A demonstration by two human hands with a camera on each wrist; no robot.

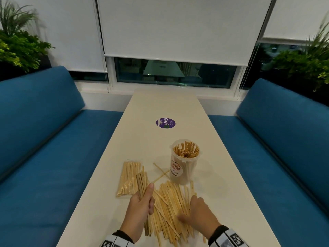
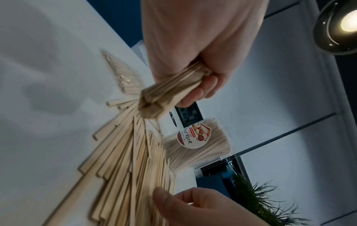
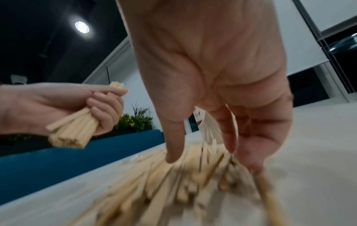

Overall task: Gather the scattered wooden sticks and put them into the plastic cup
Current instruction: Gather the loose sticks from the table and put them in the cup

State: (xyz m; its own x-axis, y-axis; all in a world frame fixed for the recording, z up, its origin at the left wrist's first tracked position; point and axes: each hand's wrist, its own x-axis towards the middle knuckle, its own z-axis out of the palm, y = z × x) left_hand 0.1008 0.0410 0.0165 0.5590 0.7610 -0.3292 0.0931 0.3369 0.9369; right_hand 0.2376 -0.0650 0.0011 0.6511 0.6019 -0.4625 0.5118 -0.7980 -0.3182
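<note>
- The step in hand looks like gathering: the left hand [image 1: 140, 202] keeps a bundle of sticks [image 1: 141, 184] while the right hand [image 1: 199, 213] works the loose pile [image 1: 169, 207] at lower centre of the head view.
- To do it well, I would rake the pile so the sticks lie parallel, lift only a modest bunch, square its ends against the bench [image 1: 222, 184], and pass it to the bundle before carrying it to the cup.
- The cup [image 1: 184, 162] stands upright just above the pile, right of centre, and is already crowded with sticks; a thick bundle may jam at the rim or tip it, so feeding it in thinner lots seems safer.
- Left hand: fingers curled tight round the bundle, thumb laid along it; the sticks jut out above and below the fist, held off the bench.
- Right hand: fingers apart and reaching down, tips touching the pile in the right wrist view; the frame is blurred, and I cannot tell whether any stick is pinched.
- A sealed packet of sticks [image 1: 127, 178] lies left of the pile, and two stray sticks [image 1: 161, 172] lie crossed between the packet and the cup.
</note>
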